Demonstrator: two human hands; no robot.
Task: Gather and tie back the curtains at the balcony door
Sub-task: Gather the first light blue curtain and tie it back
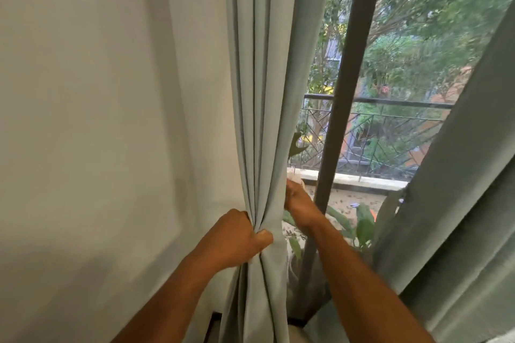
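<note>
Curtain (267,92) pale blue-grey, bunched in left hand (239,237); right hand (299,203) possibly behind edge.

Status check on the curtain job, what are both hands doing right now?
Left hand grips bunched left curtain. Right hand reaches behind its edge; grip hidden. Right curtain hangs loose. No tie visible.

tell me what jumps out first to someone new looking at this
The pale blue-grey curtain hangs bunched in folds by the white wall, the left hand gripping it low down. The right hand reaches behind its edge. Behind, a dark door frame crosses leafy trees and a balcony railing.
</note>
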